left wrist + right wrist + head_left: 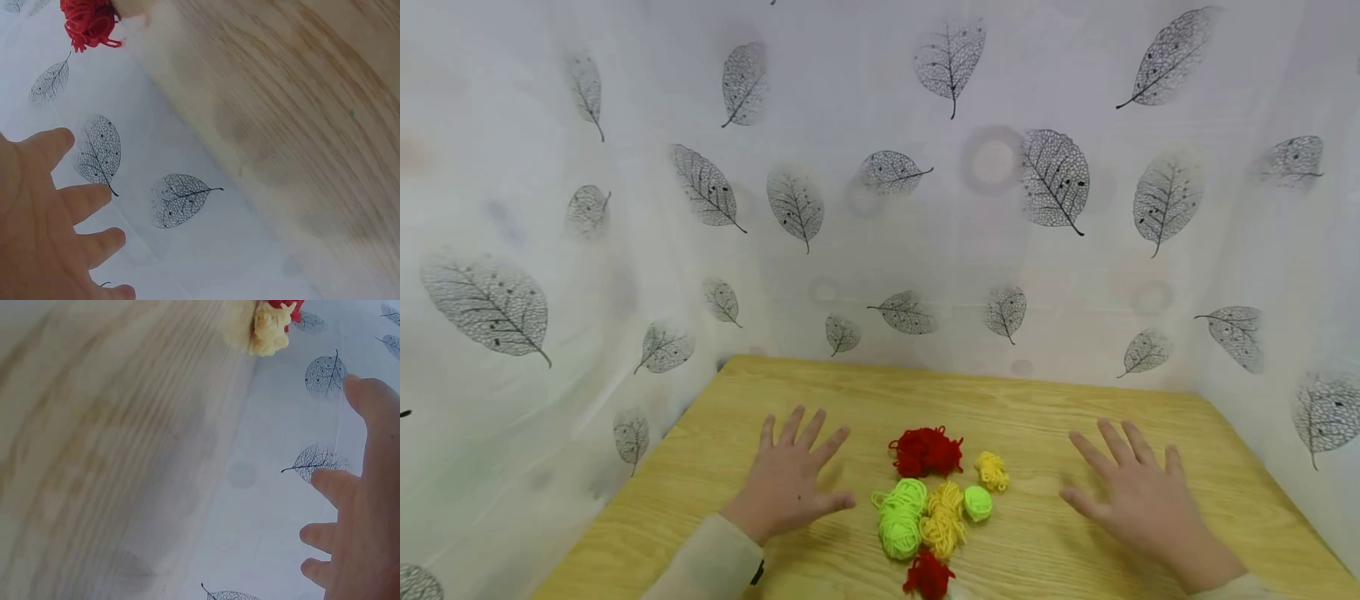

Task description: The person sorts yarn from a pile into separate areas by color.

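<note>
My left hand [790,487] is spread over the table, left of a group of yarn bundles, holding nothing. On the other side my right hand [1146,500] is spread the same way, also without anything in it. Between them lie a large red yarn bundle [927,452], a large green yarn bundle [901,521] and a large yellow yarn bundle [943,521] side by side. A small yellow yarn bundle [992,472] and a small green yarn ball [977,503] sit to their right. Nearest the front is a small red yarn bundle [929,575].
The yarn rests on a wood-grain table [1030,433]. A pale curtain [865,250] printed with dark leaf shapes surrounds it at the back and both sides. Both wrist views show the table surface and part of the curtain.
</note>
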Demonstrator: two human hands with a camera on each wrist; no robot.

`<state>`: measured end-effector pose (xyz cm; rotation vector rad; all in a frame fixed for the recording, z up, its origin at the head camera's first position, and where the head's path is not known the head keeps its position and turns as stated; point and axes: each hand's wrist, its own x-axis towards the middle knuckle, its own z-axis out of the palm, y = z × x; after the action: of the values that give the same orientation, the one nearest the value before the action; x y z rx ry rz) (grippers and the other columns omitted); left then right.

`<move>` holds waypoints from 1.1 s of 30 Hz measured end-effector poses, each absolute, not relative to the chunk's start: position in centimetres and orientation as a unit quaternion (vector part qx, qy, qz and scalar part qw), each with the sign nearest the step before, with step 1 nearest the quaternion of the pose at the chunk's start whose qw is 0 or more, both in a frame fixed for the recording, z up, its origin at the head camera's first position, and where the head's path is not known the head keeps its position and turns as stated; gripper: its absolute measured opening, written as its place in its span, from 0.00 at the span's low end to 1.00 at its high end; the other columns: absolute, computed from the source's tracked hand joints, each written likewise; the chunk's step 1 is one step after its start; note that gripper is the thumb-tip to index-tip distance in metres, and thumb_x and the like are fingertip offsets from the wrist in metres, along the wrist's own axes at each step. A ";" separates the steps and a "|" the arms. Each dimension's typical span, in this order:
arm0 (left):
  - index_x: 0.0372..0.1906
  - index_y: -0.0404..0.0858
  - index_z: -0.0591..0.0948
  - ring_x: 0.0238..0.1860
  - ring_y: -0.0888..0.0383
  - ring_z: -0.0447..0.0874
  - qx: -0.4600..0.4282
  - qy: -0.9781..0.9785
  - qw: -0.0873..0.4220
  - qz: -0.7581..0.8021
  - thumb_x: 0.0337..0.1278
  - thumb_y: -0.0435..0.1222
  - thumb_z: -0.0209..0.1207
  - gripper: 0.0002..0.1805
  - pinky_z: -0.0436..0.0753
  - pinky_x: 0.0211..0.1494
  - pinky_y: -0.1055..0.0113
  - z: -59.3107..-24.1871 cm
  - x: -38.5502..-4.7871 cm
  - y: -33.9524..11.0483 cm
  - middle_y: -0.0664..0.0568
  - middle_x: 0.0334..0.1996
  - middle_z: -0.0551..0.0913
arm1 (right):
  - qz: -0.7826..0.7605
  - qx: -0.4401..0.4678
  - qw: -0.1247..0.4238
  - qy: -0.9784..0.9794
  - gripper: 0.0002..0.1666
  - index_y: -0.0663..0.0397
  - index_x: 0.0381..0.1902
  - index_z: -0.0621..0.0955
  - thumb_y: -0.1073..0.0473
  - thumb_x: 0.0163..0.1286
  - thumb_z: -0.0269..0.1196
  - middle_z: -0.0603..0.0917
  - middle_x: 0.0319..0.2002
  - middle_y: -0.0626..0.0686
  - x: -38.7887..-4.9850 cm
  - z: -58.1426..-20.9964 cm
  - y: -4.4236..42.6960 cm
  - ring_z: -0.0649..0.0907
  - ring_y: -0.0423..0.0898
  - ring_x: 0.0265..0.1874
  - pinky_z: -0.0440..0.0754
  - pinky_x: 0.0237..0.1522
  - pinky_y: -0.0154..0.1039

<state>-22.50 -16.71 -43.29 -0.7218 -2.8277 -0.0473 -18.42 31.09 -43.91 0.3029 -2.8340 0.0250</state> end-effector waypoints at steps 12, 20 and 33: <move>0.79 0.57 0.62 0.78 0.36 0.44 -0.294 -0.951 0.093 -0.023 0.51 0.77 0.51 0.52 0.39 0.71 0.28 -43.9 -22.2 -15.0 0.44 0.78 0.57 | 0.037 0.166 0.145 -0.975 0.45 0.39 0.74 0.72 0.27 0.65 0.61 0.67 0.73 0.60 -18.2 -44.3 28.0 0.58 0.67 0.74 0.54 0.61 0.80; 0.79 0.57 0.61 0.78 0.38 0.48 -0.332 -0.940 0.074 -0.034 0.52 0.78 0.48 0.52 0.43 0.71 0.28 -44.1 -21.5 -13.4 0.46 0.78 0.59 | 0.056 0.217 0.147 -0.963 0.41 0.39 0.73 0.73 0.33 0.66 0.65 0.69 0.73 0.56 -17.8 -44.2 25.5 0.62 0.65 0.73 0.63 0.61 0.75; 0.79 0.59 0.62 0.76 0.41 0.56 -0.395 -0.917 0.050 -0.023 0.55 0.77 0.48 0.49 0.49 0.71 0.29 -44.5 -20.7 -10.5 0.48 0.76 0.62 | 0.092 0.312 0.129 -0.937 0.38 0.43 0.71 0.75 0.44 0.64 0.70 0.75 0.68 0.54 -17.9 -44.8 22.3 0.74 0.59 0.65 0.76 0.57 0.64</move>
<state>-20.70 -10.51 -44.52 -1.2017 -2.7924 -0.0691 -17.91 22.27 -44.78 0.9058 -2.7247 0.2670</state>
